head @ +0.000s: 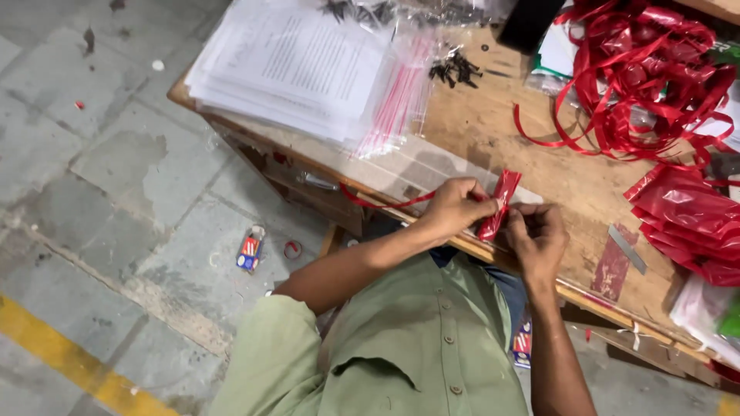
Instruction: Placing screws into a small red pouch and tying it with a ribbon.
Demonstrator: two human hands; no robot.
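The left hand (455,206) and right hand (537,237) both pinch a small red foil packet (497,205) over the near edge of the wooden table (493,123). Its long axis runs from 1 o'clock down to 7 o'clock. A red ribbon (381,202) trails toward 9 o'clock.

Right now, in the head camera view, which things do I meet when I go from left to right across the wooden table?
Stack of white paper sheets → clear plastic bags → small black pieces → left hand → red packet → right hand → tangle of red ribbon.
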